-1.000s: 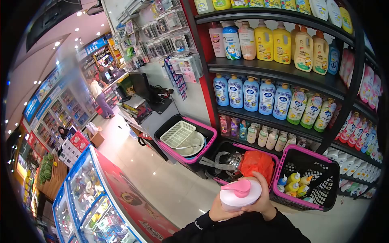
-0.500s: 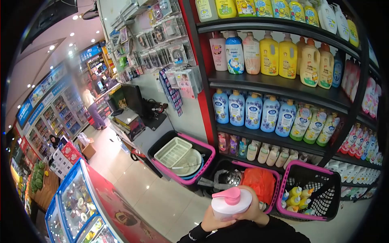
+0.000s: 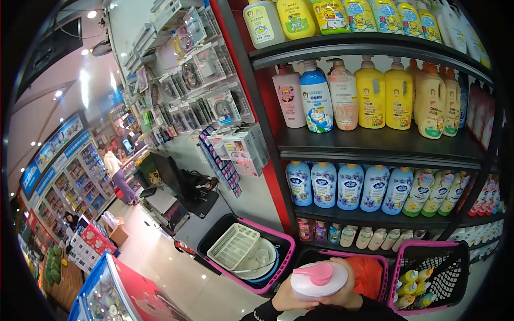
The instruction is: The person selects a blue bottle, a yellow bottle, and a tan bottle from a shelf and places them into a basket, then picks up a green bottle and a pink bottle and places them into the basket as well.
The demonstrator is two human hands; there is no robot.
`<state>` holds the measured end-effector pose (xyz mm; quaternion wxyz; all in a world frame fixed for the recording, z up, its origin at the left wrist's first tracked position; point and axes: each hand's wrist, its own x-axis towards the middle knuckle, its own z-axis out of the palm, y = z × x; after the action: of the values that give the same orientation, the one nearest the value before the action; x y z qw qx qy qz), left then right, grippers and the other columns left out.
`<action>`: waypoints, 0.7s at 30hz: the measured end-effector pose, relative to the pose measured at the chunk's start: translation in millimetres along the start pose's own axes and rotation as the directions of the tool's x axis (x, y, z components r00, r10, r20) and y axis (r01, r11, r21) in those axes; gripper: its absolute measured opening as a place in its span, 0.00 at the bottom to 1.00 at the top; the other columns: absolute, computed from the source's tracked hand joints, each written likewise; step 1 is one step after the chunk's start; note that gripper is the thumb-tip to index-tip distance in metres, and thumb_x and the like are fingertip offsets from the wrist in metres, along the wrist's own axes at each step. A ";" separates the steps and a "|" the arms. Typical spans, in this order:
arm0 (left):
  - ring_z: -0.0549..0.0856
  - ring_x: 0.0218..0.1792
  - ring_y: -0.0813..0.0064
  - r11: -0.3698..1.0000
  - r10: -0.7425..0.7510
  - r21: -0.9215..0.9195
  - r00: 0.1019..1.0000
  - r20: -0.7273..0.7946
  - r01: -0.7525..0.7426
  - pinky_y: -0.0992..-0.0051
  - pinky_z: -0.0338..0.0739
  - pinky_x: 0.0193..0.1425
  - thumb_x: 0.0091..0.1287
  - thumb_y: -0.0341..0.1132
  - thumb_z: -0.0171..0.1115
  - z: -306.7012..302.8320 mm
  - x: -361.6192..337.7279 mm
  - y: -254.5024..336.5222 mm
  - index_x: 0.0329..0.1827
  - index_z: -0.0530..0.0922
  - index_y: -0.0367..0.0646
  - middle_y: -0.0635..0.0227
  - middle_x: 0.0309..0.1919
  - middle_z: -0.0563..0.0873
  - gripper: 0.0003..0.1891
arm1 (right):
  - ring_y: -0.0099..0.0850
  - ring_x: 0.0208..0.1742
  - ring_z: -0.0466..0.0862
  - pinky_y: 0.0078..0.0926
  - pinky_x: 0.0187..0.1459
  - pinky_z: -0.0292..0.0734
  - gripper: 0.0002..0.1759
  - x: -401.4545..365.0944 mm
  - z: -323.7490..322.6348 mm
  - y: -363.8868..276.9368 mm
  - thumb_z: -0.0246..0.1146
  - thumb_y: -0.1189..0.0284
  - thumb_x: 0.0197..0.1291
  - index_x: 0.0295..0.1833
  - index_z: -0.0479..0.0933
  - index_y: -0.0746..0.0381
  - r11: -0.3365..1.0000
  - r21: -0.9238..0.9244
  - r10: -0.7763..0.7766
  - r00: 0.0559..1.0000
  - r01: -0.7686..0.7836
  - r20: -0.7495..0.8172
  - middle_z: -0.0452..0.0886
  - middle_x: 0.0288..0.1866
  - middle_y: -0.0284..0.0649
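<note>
Both my hands are wrapped round a white pump bottle [image 3: 308, 287] with a pink pump head, seen from above at the bottom of the view. My left hand [image 3: 287, 299] closes on its left side, and my right hand [image 3: 347, 296] grips the right side. The lower part of the bottle is hidden by the hands and the angle. Just beyond it is a black basket with a pink rim [image 3: 383, 267], holding a red plastic bag [image 3: 368, 275].
A black shelf [image 3: 375, 144] with rows of pump bottles [image 3: 371, 99] and blue bottles [image 3: 350, 187] rises ahead. Left stands a basket [image 3: 286, 257] with a white plastic rack [image 3: 234, 247]; right, another basket [image 3: 436, 243] holds small yellow-topped bottles [image 3: 408, 289]. A chest freezer [image 3: 128, 283] is at lower left.
The view has tilted up and come closer to the shelf, which looks larger. The pump bottle stays in both hands and sits slightly lower and further right in view.
</note>
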<state>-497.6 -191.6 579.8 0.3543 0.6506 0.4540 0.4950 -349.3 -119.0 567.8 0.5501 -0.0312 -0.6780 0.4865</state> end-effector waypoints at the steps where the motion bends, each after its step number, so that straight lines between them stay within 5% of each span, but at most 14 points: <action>1: 0.71 0.54 0.70 1.000 -0.005 -0.019 1.000 0.016 0.005 0.72 0.64 0.59 0.40 0.38 0.75 -5.2 7.0 -3.4 0.58 0.61 0.35 0.59 0.53 0.71 0.43 | 0.40 0.54 0.72 0.35 0.54 0.67 0.51 6.2 -1.0 3.4 0.76 0.68 0.32 0.60 0.52 0.68 1.000 0.009 -0.022 1.000 0.022 -0.006 0.69 0.53 0.54; 7: 0.70 0.56 0.69 0.986 -0.001 -0.166 0.988 0.151 0.026 0.70 0.63 0.60 0.40 0.37 0.74 -25.9 46.8 -7.3 0.59 0.60 0.35 0.59 0.54 0.70 0.43 | 0.41 0.54 0.72 0.36 0.55 0.66 0.52 36.7 -2.5 -4.8 0.76 0.68 0.32 0.60 0.51 0.69 0.999 -0.033 -0.035 0.998 0.033 -0.060 0.68 0.54 0.55; 9: 0.75 0.52 0.68 0.982 0.072 -0.183 0.988 0.134 -0.046 0.70 0.69 0.55 0.38 0.42 0.75 -30.1 59.6 -9.1 0.54 0.66 0.39 0.60 0.51 0.74 0.39 | 0.40 0.54 0.71 0.36 0.55 0.66 0.52 41.4 0.5 -5.8 0.76 0.68 0.31 0.60 0.51 0.68 0.997 -0.058 -0.048 0.994 0.043 -0.096 0.67 0.54 0.55; 13: 0.73 0.54 0.68 0.970 0.155 -0.221 0.951 0.267 -0.097 0.68 0.66 0.57 0.41 0.41 0.73 -44.6 72.2 -13.4 0.57 0.65 0.39 0.60 0.52 0.73 0.39 | 0.37 0.55 0.70 0.34 0.55 0.65 0.55 43.6 7.4 -12.4 0.77 0.65 0.28 0.61 0.50 0.67 0.960 -0.273 0.025 0.989 -0.065 -0.145 0.66 0.54 0.49; 15: 0.72 0.55 0.67 0.972 0.192 -0.189 0.929 0.316 -0.137 0.67 0.64 0.59 0.42 0.39 0.73 -50.4 70.0 -26.7 0.59 0.63 0.38 0.60 0.52 0.73 0.40 | 0.36 0.55 0.69 0.34 0.55 0.65 0.55 48.2 19.0 -16.3 0.77 0.64 0.28 0.61 0.51 0.66 0.969 -0.126 0.174 0.948 -0.213 -0.268 0.64 0.55 0.48; 19: 0.69 0.57 0.66 0.943 0.238 -0.300 0.923 0.303 -0.144 0.68 0.62 0.61 0.41 0.37 0.73 -70.9 74.0 -32.7 0.61 0.57 0.36 0.59 0.56 0.69 0.45 | 0.35 0.57 0.67 0.32 0.56 0.63 0.55 62.5 38.4 -9.8 0.77 0.65 0.29 0.62 0.51 0.65 0.951 -0.190 0.181 0.939 -0.243 -0.292 0.63 0.56 0.47; 21: 0.72 0.55 0.68 0.933 0.243 -0.322 0.941 0.234 -0.161 0.70 0.63 0.60 0.39 0.37 0.75 -84.9 74.4 -32.2 0.58 0.63 0.35 0.59 0.52 0.73 0.42 | 0.34 0.57 0.67 0.31 0.57 0.62 0.57 71.9 48.0 -4.9 0.77 0.63 0.28 0.62 0.50 0.65 0.943 -0.215 0.183 0.937 -0.253 -0.297 0.63 0.56 0.46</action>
<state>-580.1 -109.7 596.5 0.4537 0.6944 0.2515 0.4988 -412.3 -110.1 626.3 0.5721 -0.2427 -0.6437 0.4465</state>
